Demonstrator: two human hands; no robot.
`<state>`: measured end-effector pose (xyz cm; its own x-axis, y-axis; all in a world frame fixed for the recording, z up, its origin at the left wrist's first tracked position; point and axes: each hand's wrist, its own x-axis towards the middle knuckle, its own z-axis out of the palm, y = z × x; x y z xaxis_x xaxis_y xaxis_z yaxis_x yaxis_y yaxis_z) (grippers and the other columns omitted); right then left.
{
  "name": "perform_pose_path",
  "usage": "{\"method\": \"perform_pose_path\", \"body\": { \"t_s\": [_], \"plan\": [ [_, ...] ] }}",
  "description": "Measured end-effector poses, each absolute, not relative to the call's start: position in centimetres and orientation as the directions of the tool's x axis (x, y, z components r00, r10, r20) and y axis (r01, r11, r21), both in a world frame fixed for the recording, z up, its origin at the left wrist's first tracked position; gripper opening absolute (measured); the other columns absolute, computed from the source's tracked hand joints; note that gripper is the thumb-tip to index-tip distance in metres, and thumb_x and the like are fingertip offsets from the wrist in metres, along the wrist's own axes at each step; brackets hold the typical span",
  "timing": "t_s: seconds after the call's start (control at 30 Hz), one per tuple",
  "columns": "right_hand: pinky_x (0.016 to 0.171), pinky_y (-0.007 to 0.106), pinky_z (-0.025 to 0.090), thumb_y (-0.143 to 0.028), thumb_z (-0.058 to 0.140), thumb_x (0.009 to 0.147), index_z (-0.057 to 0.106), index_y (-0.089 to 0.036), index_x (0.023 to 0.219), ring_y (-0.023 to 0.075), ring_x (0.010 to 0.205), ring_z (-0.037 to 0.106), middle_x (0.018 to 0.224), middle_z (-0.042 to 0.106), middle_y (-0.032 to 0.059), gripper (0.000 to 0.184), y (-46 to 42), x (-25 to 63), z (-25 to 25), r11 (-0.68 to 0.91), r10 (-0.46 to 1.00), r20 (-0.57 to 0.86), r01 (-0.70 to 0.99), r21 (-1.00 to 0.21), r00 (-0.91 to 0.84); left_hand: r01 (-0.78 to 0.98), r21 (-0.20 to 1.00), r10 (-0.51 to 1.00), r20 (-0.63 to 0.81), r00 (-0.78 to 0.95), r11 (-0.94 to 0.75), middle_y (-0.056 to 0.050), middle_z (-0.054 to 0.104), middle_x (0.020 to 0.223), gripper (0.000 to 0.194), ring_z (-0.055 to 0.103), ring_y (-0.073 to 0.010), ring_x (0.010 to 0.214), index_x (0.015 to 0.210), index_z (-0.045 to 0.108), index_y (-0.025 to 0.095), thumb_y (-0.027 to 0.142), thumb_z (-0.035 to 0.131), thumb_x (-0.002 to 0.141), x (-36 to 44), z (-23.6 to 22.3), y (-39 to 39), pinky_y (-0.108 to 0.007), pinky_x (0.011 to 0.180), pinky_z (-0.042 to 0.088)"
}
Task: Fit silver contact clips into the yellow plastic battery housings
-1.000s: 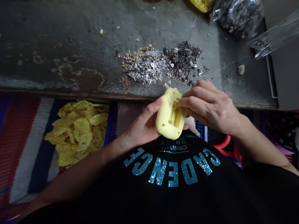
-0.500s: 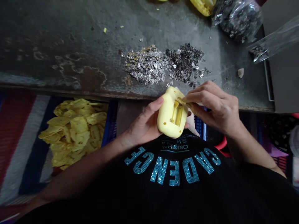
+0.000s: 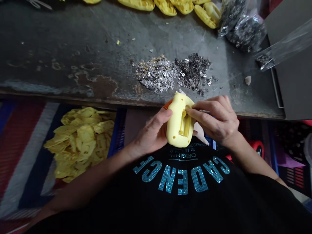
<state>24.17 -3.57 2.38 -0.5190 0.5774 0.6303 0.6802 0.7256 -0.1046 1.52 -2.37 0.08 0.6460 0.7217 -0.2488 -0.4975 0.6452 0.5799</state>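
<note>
My left hand [image 3: 154, 131] is closed around a yellow plastic housing [image 3: 174, 130] with a battery compartment [image 3: 185, 125] facing up. At the top end of that compartment are the pinched thumb and fingers of my right hand [image 3: 216, 118]; whatever they hold, if anything, is too small to make out. Just beyond the housing, on the bench, lie a pile of flat silvery metal contacts [image 3: 157, 74] and a darker heap of small metal pieces [image 3: 193, 71]. Something orange [image 3: 167, 104] shows behind the housing, by my left thumb.
Yellow half shells [image 3: 165, 6] line the far side of the metal bench [image 3: 80, 39]. Clear bags of metal parts [image 3: 246, 31] stand at the back right, beside a grey box [image 3: 292, 71]. Yellow plastic pieces [image 3: 83, 139] fill a spot below the bench, left.
The view has shifted, so more yellow shells show at the back. My right fingers have moved inward over the upper end of the battery compartment. My left hand keeps its hold.
</note>
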Motion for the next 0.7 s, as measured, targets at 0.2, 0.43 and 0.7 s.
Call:
{"method": "perform_pose_path", "body": {
  "t_s": [0.2,0.43,0.7],
  "plan": [
    [0.082,0.041,0.055,-0.021,0.069,0.108,0.077,-0.03,0.133,0.0213,0.095,0.072,0.115,0.083,0.0052,0.027,-3.5,24.2,2.8,0.689,0.681,0.603,0.644,-0.333,-0.417,-0.49,0.589,0.729,-0.274,0.627,0.643,-0.014,0.084,0.125,0.067,0.077,-0.0432,0.124,0.132,0.071,0.023,0.07,0.083,0.086,1.6,0.3,-2.6,-0.046,0.081,0.073],
    [0.078,0.03,0.062,-0.045,0.085,0.097,0.073,-0.02,0.139,0.0194,0.107,0.075,0.131,0.074,0.0089,0.05,-1.8,24.5,2.9,0.405,0.901,0.279,0.416,-0.814,-0.332,-0.459,0.746,0.847,-0.26,0.464,0.481,-0.01,0.085,0.122,0.067,0.08,-0.0366,0.12,0.14,0.066,0.024,0.054,0.093,0.086,1.2,0.1,-3.4,-0.04,0.088,0.069],
    [0.084,0.03,0.063,-0.033,0.083,0.094,0.068,-0.019,0.135,0.0139,0.093,0.071,0.127,0.073,0.0061,0.046,-2.2,23.1,1.5,0.473,0.879,0.376,0.436,-0.766,-0.293,-0.37,0.859,0.893,-0.194,0.407,0.355,-0.009,0.087,0.12,0.05,0.084,-0.0281,0.105,0.134,0.077,0.023,0.049,0.092,0.093,0.4,-0.6,-4.7,-0.032,0.088,0.063]
  ]
}}
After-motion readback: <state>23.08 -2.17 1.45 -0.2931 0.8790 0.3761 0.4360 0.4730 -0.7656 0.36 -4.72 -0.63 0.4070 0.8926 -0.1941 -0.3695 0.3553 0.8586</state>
